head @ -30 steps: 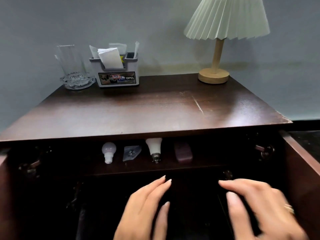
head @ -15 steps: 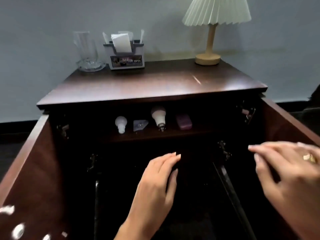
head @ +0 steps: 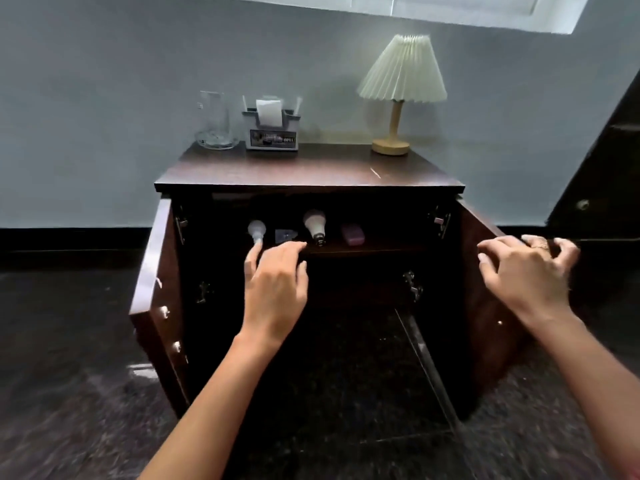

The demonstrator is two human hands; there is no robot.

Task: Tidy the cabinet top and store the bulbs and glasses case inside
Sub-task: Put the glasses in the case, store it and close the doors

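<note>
A: Cabinet [head: 308, 174], both doors open. Left door [head: 156, 271] swung out, right door [head: 485, 306] swung out too, mostly behind the right hand.
B: Where are the task items?
A: All on the inner shelf [head: 381, 245]. Small bulb [head: 256, 231] at left, then a small grey thing [head: 285, 235] I can't identify, big bulb [head: 315, 226], purple case [head: 352, 234] at right. Bulbs lie with bases toward the camera.
B: Hands?
A: Left hand [head: 275, 289] is empty, fingers spread, in front of the shelf edge. Index fingertip overlaps the small bulb's base; touching or just in front, can't tell. It also covers the lower part of the grey thing.
B: Right?
A: Right hand [head: 526, 271] is by the right door's top edge, fingers curled, nothing held that I can see. Whether it touches the door, can't tell. Motion blur there.
B: Worktop?
A: Glass [head: 215, 123] at back left, organizer [head: 272, 131] with papers beside it, lamp [head: 401, 95] at back right. Organizer label unreadable.
B: Lower compartment?
A: Too dark, contents not visible. Floor [head: 69, 341] dark and blurred.
</note>
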